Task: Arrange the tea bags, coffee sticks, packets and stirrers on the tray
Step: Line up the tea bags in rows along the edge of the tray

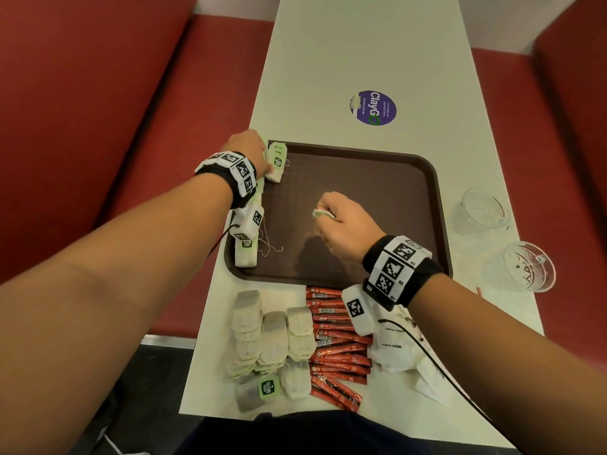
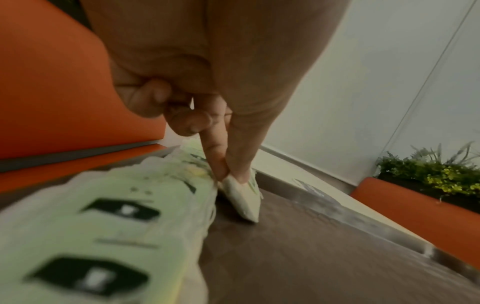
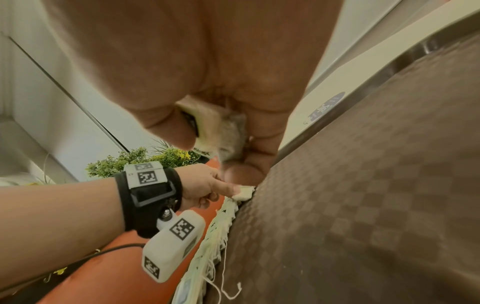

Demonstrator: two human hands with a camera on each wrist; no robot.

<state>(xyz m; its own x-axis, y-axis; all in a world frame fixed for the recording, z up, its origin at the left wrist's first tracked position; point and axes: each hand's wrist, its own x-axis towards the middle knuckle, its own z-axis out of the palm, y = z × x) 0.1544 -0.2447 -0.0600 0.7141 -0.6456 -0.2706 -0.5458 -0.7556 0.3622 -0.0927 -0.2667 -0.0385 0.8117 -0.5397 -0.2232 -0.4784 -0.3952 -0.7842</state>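
a white table [image 1: 361, 54] bears a brown tray [image 1: 377, 178]; loose tea bags [image 1: 272, 336] and red coffee sticks [image 1: 338, 346] lie off its 6 o'clock edge. along the tray's 9 o'clock side runs a row of tea bags [image 1: 249, 238]. left hand [image 1: 244, 149] pinches the row's 12 o'clock bag [image 2: 244, 197] between thumb and forefinger; right hand [image 1: 345, 224], mid-tray, curls round another tea bag [image 3: 221, 131].
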